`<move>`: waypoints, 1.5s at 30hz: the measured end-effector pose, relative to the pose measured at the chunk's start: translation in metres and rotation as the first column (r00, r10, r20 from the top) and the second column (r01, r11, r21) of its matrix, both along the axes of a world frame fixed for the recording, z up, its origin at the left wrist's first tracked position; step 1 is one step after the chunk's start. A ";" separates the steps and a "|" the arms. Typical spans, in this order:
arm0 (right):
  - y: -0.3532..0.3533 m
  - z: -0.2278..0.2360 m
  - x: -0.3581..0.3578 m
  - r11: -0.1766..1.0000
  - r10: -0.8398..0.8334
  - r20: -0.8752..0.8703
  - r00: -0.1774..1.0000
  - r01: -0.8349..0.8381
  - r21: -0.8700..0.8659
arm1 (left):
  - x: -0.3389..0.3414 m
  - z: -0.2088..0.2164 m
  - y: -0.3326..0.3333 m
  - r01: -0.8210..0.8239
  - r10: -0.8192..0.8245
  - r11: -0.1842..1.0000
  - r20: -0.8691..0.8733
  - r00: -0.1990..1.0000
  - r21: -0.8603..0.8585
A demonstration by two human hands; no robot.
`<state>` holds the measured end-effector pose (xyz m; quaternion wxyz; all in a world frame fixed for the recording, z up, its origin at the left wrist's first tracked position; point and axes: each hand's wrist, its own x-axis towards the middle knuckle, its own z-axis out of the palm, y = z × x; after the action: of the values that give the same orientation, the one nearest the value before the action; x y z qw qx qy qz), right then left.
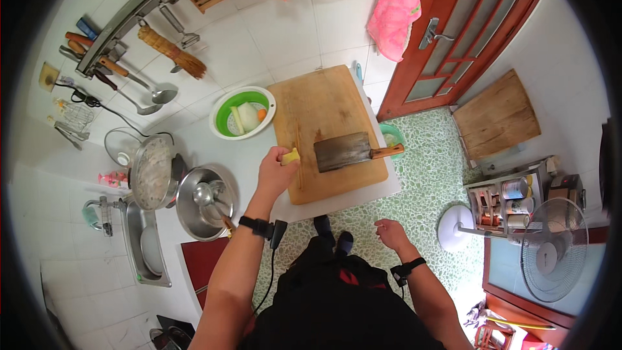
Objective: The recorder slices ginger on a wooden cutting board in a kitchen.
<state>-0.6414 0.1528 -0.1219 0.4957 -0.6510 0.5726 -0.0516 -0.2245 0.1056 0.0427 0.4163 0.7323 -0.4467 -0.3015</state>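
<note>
My left hand (276,170) pinches a small yellow chunk (291,156), too small to name surely, over the left edge of a wooden cutting board (324,104). A cleaver (343,151) with a wide dark blade and wooden handle lies flat on the board, its handle reaching past the right edge. Thin sticks (299,136) lie along the board's left part, close to my left hand. Away from the board, above the floor, my right hand (392,233) hangs with loosely curled fingers and nothing visible in it.
Left of the board, a green-and-white basket (218,131) holds a white vegetable, a pale stalk and an orange piece. A steel bowl (183,217) with ladles, a lidded pan (152,172) and a sink (137,246) follow. A fan (551,253) stands right; a green bin (396,135) sits below the board.
</note>
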 end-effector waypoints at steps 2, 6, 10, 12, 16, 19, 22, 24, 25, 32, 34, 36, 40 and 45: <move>-0.008 0.013 -0.003 1.000 -0.005 -0.012 1.000 0.005 -0.027 | -0.017 -0.021 -0.021 -0.042 0.043 0.993 -0.001 0.999 0.112; -0.042 0.072 0.005 0.994 -0.004 -0.069 0.998 -0.003 -0.106 | -0.027 -0.059 -0.041 -0.026 0.019 0.993 0.064 0.998 0.117; -0.084 0.113 0.009 0.978 -0.065 -0.123 0.990 0.038 -0.205 | -0.030 -0.084 -0.057 0.022 -0.005 0.982 -0.089 0.996 0.187; -0.106 0.130 0.018 0.967 -0.107 -0.137 0.985 0.072 -0.243 | -0.035 -0.076 -0.061 0.050 -0.027 0.970 -0.098 0.995 0.240; -0.154 0.144 0.037 0.851 -0.053 -0.104 0.993 -0.010 -0.524 | -0.040 -0.083 -0.055 0.052 0.019 0.952 -0.228 0.974 0.303; -0.185 0.146 0.054 0.694 0.179 -0.177 0.968 -0.252 -0.674 | -0.038 -0.093 -0.041 0.041 0.038 0.966 -0.293 0.955 0.257; -0.205 0.127 0.058 0.659 0.303 -0.283 0.910 -0.415 -0.628 | -0.046 -0.088 -0.034 -0.051 0.139 0.969 -0.365 0.921 0.240; -0.216 0.107 0.060 0.631 0.353 -0.253 0.901 -0.429 -0.647 | -0.051 -0.080 -0.029 -0.079 0.167 0.977 -0.486 0.858 0.196; -0.222 0.098 0.059 0.622 0.385 -0.304 0.872 -0.488 -0.612 | -0.056 -0.075 -0.028 -0.100 0.194 0.972 -0.477 0.857 0.214; -0.238 0.097 0.058 0.692 0.583 -0.193 0.789 -0.607 -0.392 | -0.088 -0.054 -0.013 -0.486 0.518 0.851 -0.472 0.713 0.199; -0.241 0.104 0.048 0.703 0.592 -0.208 0.779 -0.625 -0.339 | -0.096 -0.055 -0.014 -0.562 0.597 0.798 -0.416 0.686 0.218; -0.248 0.124 0.041 0.698 0.606 -0.246 0.757 -0.654 -0.291 | -0.101 -0.062 -0.010 -0.624 0.643 0.752 -0.447 0.622 0.213; -0.257 0.153 0.023 0.761 0.627 -0.182 0.758 -0.645 -0.066 | -0.116 -0.077 -0.010 -0.671 0.683 0.703 -0.489 0.542 0.238; -0.254 0.158 0.005 0.841 0.539 -0.048 0.841 -0.540 -0.028 | -0.135 -0.088 -0.028 -0.692 0.700 0.687 -0.454 0.550 0.222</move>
<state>-0.6364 -0.1009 0.0358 0.4660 -0.7965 0.3746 0.0907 -0.3593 0.0773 -0.0452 0.5965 0.7458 0.0077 -0.2964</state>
